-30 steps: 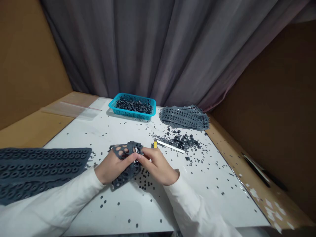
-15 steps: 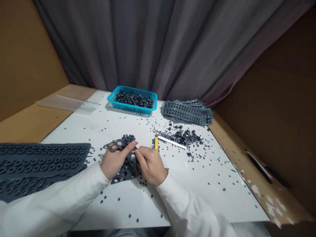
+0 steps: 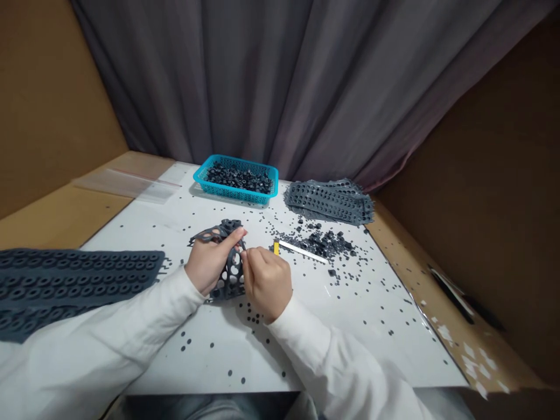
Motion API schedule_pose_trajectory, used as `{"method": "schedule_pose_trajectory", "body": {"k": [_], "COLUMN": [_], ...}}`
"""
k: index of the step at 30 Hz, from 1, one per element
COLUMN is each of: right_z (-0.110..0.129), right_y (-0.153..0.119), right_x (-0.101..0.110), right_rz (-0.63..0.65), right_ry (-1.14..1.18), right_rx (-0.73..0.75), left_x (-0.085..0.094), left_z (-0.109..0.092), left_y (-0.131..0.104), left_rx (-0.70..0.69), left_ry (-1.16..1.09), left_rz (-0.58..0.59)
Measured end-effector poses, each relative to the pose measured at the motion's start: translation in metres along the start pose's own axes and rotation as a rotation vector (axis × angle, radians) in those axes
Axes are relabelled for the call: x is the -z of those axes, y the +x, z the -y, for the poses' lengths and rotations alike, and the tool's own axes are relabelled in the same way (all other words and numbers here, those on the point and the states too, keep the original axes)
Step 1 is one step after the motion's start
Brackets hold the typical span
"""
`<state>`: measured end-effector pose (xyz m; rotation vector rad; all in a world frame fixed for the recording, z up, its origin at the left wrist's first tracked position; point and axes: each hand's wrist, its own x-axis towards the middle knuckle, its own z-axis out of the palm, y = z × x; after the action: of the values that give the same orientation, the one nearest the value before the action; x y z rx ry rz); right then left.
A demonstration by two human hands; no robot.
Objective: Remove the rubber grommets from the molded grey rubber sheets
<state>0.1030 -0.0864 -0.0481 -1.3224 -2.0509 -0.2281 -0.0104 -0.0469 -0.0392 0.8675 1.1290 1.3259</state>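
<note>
A dark grey rubber sheet with round holes (image 3: 233,274) is bent between my hands above the white table. My left hand (image 3: 210,261) is closed round its left part, thumb on top. My right hand (image 3: 268,282) is closed in a pinch at the sheet's right edge, its fingertips close to my left thumb. Whatever small part lies between the right fingertips is too hidden to make out. Ring-shaped pieces stand on the sheet's upper end. Small dark discs (image 3: 230,373) lie scattered on the table below.
At the back are a blue basket (image 3: 273,189) of small dark parts and stacked perforated sheets (image 3: 328,201). Ringed sheets (image 3: 83,274) lie left. A yellow-handled tool (image 3: 276,247) and loose dark parts (image 3: 328,245) lie right of my hands. A clear bag (image 3: 126,185) is back left.
The held sheet and my left hand have shifted slightly up and right in view. My right hand has turned more upright, its fingers curled tighter. The camera view has shifted a little.
</note>
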Motion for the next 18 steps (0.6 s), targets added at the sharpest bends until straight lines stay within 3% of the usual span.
{"method": "schedule_pose_trajectory", "body": {"k": [7, 11, 14, 18], "right_z": [0.002, 0.002, 0.002, 0.003], "right_y": [0.006, 0.006, 0.004, 0.003], "right_x": [-0.012, -0.016, -0.013, 0.000], "right_rz": [0.004, 0.000, -0.012, -0.005], "right_ry": [-0.087, -0.058, 0.047, 0.284], "right_rx": [-0.055, -0.062, -0.096, -0.160], "left_x": [-0.007, -0.008, -0.005, 0.007], "left_z": [0.004, 0.002, -0.005, -0.016], "left_y": [0.015, 0.016, 0.009, -0.006], "left_rx": [0.063, 0.117, 0.137, 0.208], "left_ry": [-0.106, -0.129, -0.124, -0.120], "left_rz": [-0.088, -0.082, -0.017, 0.203]}}
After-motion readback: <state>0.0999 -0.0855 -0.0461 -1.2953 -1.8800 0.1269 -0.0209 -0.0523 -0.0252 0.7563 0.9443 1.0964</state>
